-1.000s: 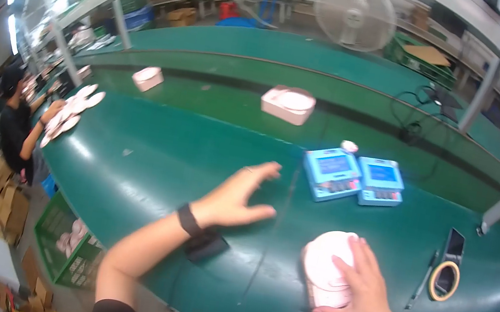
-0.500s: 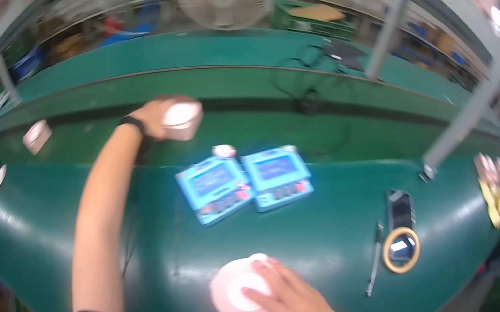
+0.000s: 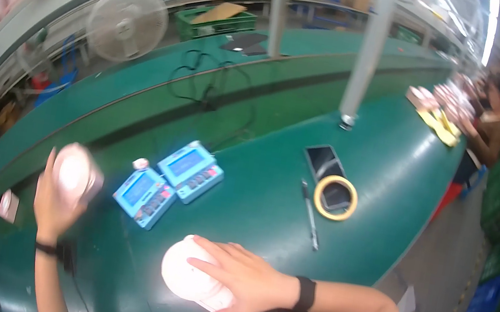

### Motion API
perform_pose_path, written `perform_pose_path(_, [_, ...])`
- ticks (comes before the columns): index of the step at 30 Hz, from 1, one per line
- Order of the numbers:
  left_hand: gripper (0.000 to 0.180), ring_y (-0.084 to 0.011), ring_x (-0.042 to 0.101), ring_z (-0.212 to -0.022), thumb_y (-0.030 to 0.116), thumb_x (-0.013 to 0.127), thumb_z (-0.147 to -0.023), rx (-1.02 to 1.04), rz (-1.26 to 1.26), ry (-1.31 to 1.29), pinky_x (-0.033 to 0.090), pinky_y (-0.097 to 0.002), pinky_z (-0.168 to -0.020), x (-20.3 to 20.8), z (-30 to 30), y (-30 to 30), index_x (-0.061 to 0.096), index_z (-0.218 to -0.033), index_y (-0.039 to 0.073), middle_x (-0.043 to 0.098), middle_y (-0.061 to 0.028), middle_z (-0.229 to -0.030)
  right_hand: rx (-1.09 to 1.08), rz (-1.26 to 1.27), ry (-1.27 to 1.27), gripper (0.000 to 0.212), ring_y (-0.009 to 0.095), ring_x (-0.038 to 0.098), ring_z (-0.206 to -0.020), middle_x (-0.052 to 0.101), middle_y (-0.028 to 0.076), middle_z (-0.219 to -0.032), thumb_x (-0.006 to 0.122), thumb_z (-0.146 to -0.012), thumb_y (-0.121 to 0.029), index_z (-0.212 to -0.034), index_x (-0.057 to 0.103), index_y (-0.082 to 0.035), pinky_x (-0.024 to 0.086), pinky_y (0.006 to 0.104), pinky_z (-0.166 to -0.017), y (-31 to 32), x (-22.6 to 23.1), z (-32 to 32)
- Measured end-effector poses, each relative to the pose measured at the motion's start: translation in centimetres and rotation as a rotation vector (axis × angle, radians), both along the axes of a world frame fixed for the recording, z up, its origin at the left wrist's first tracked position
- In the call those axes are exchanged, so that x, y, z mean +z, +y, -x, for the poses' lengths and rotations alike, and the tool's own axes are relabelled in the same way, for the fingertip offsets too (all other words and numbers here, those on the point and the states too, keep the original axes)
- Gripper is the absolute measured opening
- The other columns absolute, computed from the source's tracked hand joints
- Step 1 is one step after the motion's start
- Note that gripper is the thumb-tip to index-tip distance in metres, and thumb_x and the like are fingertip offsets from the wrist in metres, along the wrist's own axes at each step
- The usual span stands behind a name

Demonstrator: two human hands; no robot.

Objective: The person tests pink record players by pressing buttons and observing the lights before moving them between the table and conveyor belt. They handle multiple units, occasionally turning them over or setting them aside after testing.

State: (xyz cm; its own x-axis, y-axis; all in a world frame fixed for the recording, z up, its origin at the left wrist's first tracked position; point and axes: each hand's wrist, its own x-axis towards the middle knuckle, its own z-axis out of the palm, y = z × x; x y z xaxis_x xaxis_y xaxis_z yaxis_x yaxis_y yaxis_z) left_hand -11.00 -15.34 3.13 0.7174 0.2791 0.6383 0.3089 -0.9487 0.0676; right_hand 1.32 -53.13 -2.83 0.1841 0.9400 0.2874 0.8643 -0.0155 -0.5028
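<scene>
My left hand (image 3: 54,206) is wrapped round a small pale pink block with a round white face (image 3: 75,172), held at the left of the green table. Lower in the middle, my right hand (image 3: 250,282) grips a larger pale pink rounded casing (image 3: 181,271) from above and its right side. Its fingers lie across the top; the underside is hidden. Between and beyond my hands, a blue handheld tester with a screen (image 3: 144,196) stands beside a second blue tester (image 3: 190,170). A small pinkish-white round piece (image 3: 141,164) sits behind the nearer one.
On the right lie a phone (image 3: 323,160), a roll of yellow tape (image 3: 352,203) and a pen (image 3: 309,215). A grey post (image 3: 365,63) rises at the table's far edge. Another pink block (image 3: 8,206) is at far left. A person (image 3: 489,127) sits at the far right.
The view has turned to the right. My left hand has drawn back toward me with the pink block, away from the far side of the testers. My right hand stays on the rounded casing.
</scene>
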Motion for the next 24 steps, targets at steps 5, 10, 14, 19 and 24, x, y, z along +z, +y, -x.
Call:
perform_pose_path(5, [0.114,-0.0381,0.058,-0.106,0.032,0.083,-0.05,-0.071,0.223,0.151,0.047,-0.0435,-0.091,-3.6,8.5,-7.3,0.029,-0.147,0.003,0.058,-0.0214,-0.116,-0.004,0.001,0.026,0.097,0.041,0.046,-0.122,0.028,0.022,-0.15,0.083,-0.058,-0.036,-0.14,0.039,-0.007,0.038,0.0471,-0.102,0.1,-0.2,-0.9])
perform_pose_path(10, [0.109,-0.0366,0.061,-0.101,0.029,0.083,-0.054,0.146,0.356,0.256,0.049,-0.0426,-0.085,-3.8,9.4,-12.8,0.03,-0.146,0.002,0.058,-0.0223,-0.116,-0.022,0.023,-0.033,0.1,0.04,0.049,-0.119,0.031,0.019,-0.149,0.083,-0.056,-0.036,-0.139,0.038,-0.006,0.039,0.0464,-0.101,-0.1,-0.1,-1.6])
perform_pose_path(14, [0.106,-0.0325,0.063,-0.095,0.024,0.082,-0.061,0.069,0.597,0.268,0.051,-0.0406,-0.081,-4.8,9.3,-11.6,0.026,-0.148,0.004,0.057,-0.0223,-0.121,-0.081,0.042,-0.048,0.1,0.04,0.048,-0.121,0.032,0.02,-0.149,0.083,-0.056,-0.037,-0.14,0.038,-0.006,0.04,0.0463,-0.101,0.0,-0.2,-2.2])
perform_pose_path(19, [0.107,-0.0292,0.064,-0.098,0.018,0.08,-0.065,-0.167,1.082,0.323,0.053,-0.0387,-0.084,-2.9,8.6,-14.2,0.017,-0.151,0.005,0.051,-0.0208,-0.131,-0.141,0.115,-0.051,0.101,0.04,0.047,-0.123,0.03,0.019,-0.15,0.083,-0.056,-0.038,-0.14,0.037,-0.005,0.04,0.0461,-0.102,-0.6,0.6,-3.0])
perform_pose_path(24, [0.115,-0.029,0.049,-0.124,0.016,0.082,-0.061,-0.522,1.309,0.085,0.042,-0.0383,-0.102,-7.5,7.3,-13.7,0.012,-0.151,0.001,0.043,-0.0211,-0.138,-0.02,-0.002,0.09,0.105,0.042,0.041,-0.129,0.025,0.023,-0.15,0.084,-0.056,-0.036,-0.142,0.034,-0.003,0.036,0.0454,-0.107,0.2,-0.5,-3.8])
